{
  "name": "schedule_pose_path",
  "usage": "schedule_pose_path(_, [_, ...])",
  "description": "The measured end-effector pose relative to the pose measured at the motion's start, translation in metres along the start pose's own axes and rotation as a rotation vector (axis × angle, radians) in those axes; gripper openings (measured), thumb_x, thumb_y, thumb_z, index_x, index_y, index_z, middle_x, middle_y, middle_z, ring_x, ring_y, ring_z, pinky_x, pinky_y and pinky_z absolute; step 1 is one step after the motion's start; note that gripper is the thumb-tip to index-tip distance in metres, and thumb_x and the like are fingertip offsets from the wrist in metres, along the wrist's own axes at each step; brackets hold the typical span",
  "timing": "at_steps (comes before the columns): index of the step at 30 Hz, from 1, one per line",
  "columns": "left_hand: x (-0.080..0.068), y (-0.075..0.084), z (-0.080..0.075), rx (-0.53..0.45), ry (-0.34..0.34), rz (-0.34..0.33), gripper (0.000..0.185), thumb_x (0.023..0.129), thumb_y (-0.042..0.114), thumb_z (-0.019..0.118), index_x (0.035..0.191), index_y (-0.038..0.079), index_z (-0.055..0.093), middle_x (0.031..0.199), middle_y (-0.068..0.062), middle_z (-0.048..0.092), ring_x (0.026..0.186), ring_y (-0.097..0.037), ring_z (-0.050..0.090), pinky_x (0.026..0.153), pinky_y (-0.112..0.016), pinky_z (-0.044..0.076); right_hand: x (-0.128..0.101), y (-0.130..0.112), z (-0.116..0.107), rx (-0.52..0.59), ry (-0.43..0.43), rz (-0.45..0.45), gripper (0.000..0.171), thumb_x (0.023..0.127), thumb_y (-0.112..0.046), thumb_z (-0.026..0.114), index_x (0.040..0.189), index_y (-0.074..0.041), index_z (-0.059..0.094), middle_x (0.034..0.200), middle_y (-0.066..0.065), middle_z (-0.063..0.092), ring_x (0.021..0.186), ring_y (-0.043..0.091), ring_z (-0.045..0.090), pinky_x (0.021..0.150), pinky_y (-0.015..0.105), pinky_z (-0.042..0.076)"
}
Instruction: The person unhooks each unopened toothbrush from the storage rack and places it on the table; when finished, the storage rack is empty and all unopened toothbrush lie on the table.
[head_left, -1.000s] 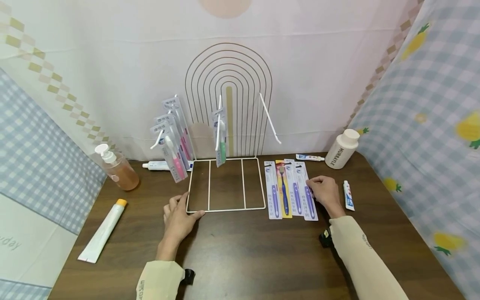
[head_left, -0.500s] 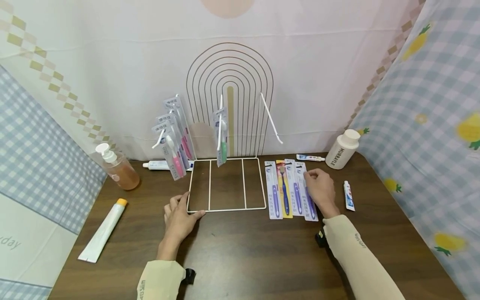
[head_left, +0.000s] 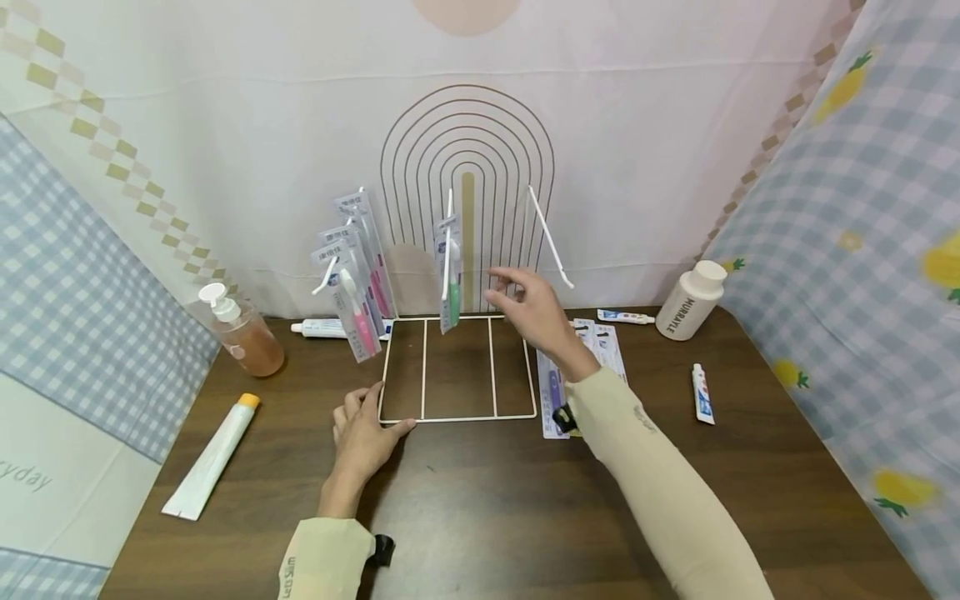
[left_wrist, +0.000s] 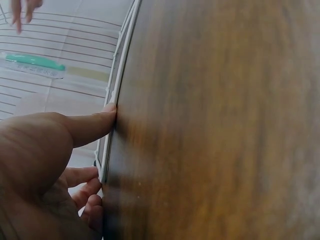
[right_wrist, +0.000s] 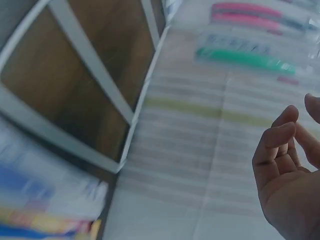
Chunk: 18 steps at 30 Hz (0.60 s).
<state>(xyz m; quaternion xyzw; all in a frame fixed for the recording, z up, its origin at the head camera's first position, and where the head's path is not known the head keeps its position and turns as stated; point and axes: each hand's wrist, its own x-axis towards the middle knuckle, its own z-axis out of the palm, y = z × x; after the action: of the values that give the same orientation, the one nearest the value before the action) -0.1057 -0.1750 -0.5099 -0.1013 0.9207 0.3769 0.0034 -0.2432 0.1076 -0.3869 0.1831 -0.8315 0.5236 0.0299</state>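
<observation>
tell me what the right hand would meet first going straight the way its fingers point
Probably the packaged green toothbrush on the middle hook, just left of the right hand in the head view; depth is unclear, so it might miss.

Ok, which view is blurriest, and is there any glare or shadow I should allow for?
Right wrist: blurriest, toothbrush packs at lower left smeared, right hand clearer; left wrist: grain of the table soft, dark shadow beside the left hand; head: sharp enough to read MURRAYLE on the white bottle, with a pale sheen on the near tabletop.
</observation>
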Motion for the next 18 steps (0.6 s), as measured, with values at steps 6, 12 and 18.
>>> schedule_pose_path(6, [-0.002,0.004,-0.001,-0.017,-0.004,-0.005,0.095,0.098,0.033,0.087,0.174,0.000,0.040,0.167,-0.028,0.037,0.148,-0.056,0.030,0.124,-0.071,0.027,0.019,-0.028,0.023,0.126,-0.037,0.019,0.055,0.109,-0.016,0.077,0.160,0.000,0.063,0.141,0.025,0.062,0.085,0.013,0.061,0.072,0.019,0.057])
schedule_pose_path(12, [-0.003,0.004,-0.001,-0.019,0.000,-0.006,0.094,0.099,0.032,0.087,0.174,0.000,0.039,0.167,-0.029,0.036,0.148,-0.056,0.029,0.125,-0.071,0.027,0.021,-0.039,0.037,0.185,0.034,0.004,0.031,0.109,-0.007,0.075,0.137,0.008,0.074,0.135,0.024,0.065,0.089,0.027,0.071,0.068,0.018,0.056])
schedule_pose_path(18, [-0.003,0.003,0.000,-0.023,-0.003,-0.008,0.095,0.099,0.033,0.086,0.174,0.000,0.038,0.168,-0.030,0.035,0.149,-0.057,0.029,0.125,-0.072,0.026,0.022,-0.037,0.041,0.252,0.082,-0.038,0.017,0.110,-0.003,0.071,0.121,0.010,0.076,0.115,0.014,0.070,0.072,0.018,0.063,0.062,0.020,0.049])
